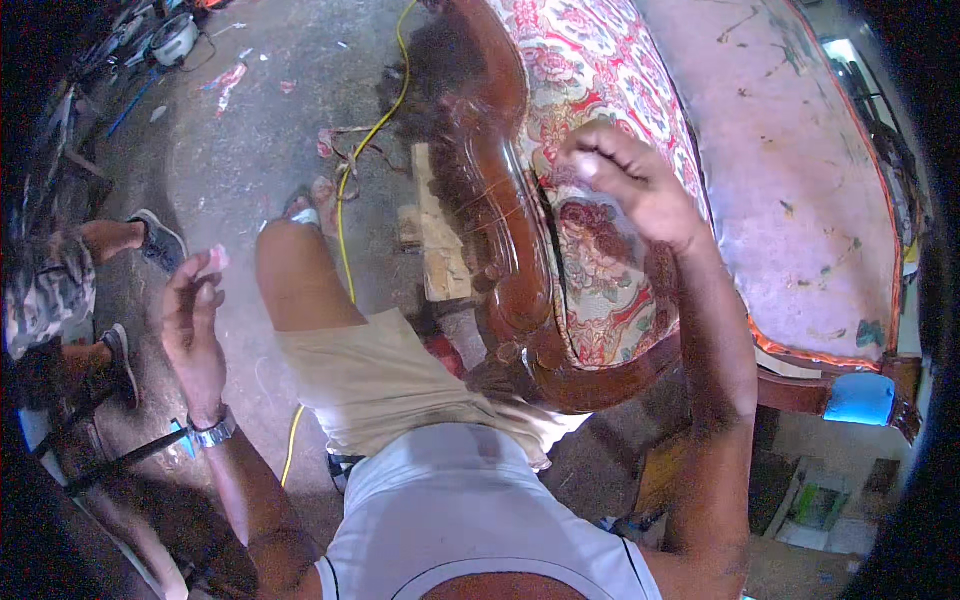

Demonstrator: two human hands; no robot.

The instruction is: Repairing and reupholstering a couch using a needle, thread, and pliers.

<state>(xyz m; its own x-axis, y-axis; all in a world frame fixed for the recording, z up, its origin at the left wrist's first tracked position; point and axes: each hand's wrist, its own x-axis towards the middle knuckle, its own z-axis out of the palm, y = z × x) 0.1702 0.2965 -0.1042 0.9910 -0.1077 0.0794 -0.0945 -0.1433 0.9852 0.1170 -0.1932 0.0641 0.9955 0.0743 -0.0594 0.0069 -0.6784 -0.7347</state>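
Note:
A red and cream floral upholstered piece point(595, 290) with a glossy carved brown wooden frame point(515, 280) lies in front of me. My right hand point(630, 180) is over the fabric near the wood, its fingers curled; I cannot make out what, if anything, it holds, or whether it touches the cloth. My left hand point(195, 320) is out to the left over the floor, fingers bent, with a small pale pink scrap point(215, 258) at its fingertips.
A padded panel with orange edging point(790, 190) and a blue pad point(860, 398) stand at right. A yellow cable point(375, 130) crosses the grey floor point(250, 150) beside light wood pieces point(445, 265). At left are another person's legs point(110, 240), dark metal bars point(120, 460) and tools point(170, 40).

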